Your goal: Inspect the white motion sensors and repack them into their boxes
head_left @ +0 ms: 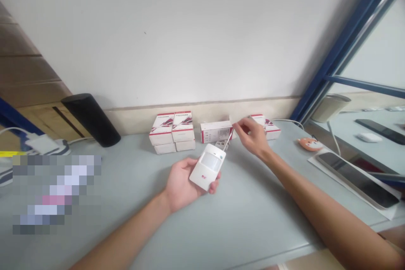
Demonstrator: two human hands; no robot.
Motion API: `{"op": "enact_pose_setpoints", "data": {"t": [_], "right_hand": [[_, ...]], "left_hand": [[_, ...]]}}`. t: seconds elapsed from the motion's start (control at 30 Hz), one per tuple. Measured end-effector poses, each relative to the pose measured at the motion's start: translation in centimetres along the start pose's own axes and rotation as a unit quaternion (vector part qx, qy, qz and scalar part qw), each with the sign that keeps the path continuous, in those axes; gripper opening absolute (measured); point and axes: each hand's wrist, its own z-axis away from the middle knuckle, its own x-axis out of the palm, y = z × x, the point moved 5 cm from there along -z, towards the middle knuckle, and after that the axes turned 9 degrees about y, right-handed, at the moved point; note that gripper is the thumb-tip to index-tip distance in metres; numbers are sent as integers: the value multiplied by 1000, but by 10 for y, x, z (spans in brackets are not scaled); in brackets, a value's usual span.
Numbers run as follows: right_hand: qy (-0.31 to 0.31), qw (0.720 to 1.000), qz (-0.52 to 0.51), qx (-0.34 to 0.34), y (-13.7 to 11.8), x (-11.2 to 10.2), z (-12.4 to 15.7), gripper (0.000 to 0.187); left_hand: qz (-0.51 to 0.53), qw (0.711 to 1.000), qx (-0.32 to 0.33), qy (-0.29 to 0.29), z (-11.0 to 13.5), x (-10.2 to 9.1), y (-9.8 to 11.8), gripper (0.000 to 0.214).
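Note:
A white motion sensor [207, 168] with a curved lens window and small red lettering rests in my left hand [185, 183], the fingers wrapped round its sides. From its top edge a thin metal antenna [228, 139] sticks up, tilted right. My right hand [251, 135] pinches the antenna at its upper end between thumb and fingertips. Just behind the sensor, a white and red carton [216, 131] lies on its side near the wall; its flap appears raised. Small parts on the table in front of it are partly hidden by the sensor.
Several white and red boxes [172, 133] stand stacked left of the carton, and more boxes [272, 128] sit behind my right hand. A black cylinder [91, 119] leans at left near a white charger [42, 142]. At right lie a dark phone [357, 179] and an orange animal-faced item [310, 144].

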Motion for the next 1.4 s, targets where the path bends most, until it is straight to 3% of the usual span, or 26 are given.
{"op": "enact_pose_setpoints", "data": {"t": [0.13, 0.27, 0.57, 0.77, 0.9, 1.03, 1.17, 1.3, 1.4], "right_hand": [[-33, 998, -40, -25, -26, 6, 12, 21], [-27, 998, -57, -13, -28, 4, 14, 13], [-172, 980, -39, -89, -41, 30, 39, 24], [-195, 971, -1, -136, -46, 26, 37, 27], [-163, 961, 114, -194, -43, 18, 27, 35], [-93, 981, 134, -104, -34, 16, 0, 31], [-182, 970, 157, -21, -33, 53, -35, 34], [-281, 946, 164, 0, -40, 97, -62, 37], [-313, 933, 173, 28, -38, 114, -71, 50]], "left_hand": [[15, 999, 30, -4, 3, 2, 3, 41], [10, 999, 48, -14, 2, 1, 2, 41], [-12, 993, 114, 13, -5, -11, 5, 41], [-34, 991, 127, 7, -4, -7, 5, 39], [-4, 991, 134, 25, -3, -5, 8, 38], [23, 992, 118, 28, -4, -4, 7, 39], [-9, 992, 124, 6, -6, -2, 6, 37], [-12, 992, 124, 6, -7, -5, 7, 39], [-8, 993, 122, 7, -8, -8, 7, 41]]}}
